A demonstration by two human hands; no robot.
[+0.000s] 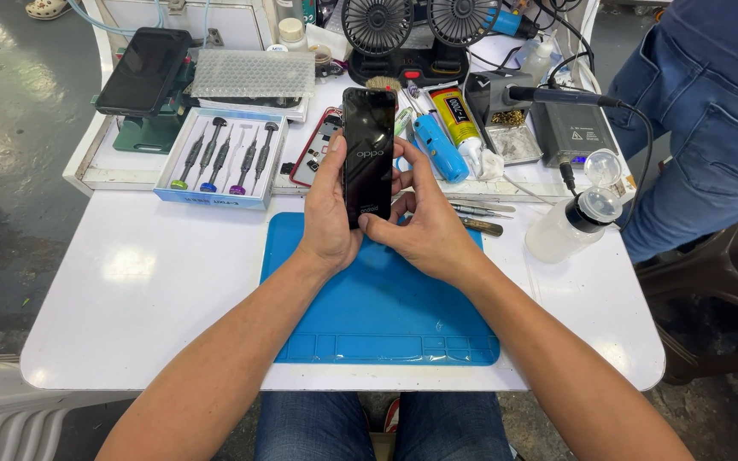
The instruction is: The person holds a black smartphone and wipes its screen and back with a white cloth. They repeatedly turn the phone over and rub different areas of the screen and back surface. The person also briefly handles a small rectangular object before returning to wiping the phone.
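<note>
A black smartphone (367, 145) is held upright, glossy back facing me, above the far edge of a blue work mat (369, 307). My left hand (328, 209) grips its left side, thumb along the edge. My right hand (424, 226) holds the right side and lower end, thumb pressed on the bottom of the phone. Both forearms reach in from the near edge of the white table (147, 282).
A box of screwdrivers (219, 158) lies left of the phone, another phone on a green stand (145, 72) behind it. Glue tubes (446, 128), tweezers (476, 209), a plastic bottle (570, 226), a soldering station (570, 128) and two small fans (416, 26) crowd the back. A person in jeans (702, 111) stands right.
</note>
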